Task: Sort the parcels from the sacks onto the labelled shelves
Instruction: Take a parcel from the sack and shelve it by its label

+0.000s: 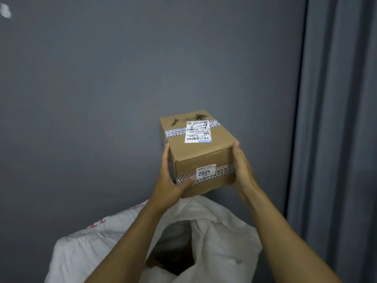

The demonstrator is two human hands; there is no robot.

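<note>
A brown cardboard parcel is held up in the air in front of the grey wall, above an open white sack. It has striped tape round it, a white shipping label on top and a small sticker reading 4002, upside down, on its near side. My left hand grips its left side with the thumb across the near face. My right hand grips its right side. Inside the sack's dark mouth I see the edge of another brown parcel.
A second white sack with red print lies to the left of the open one. A plain grey wall fills the view ahead. Grey curtains hang on the right. No shelves are in view.
</note>
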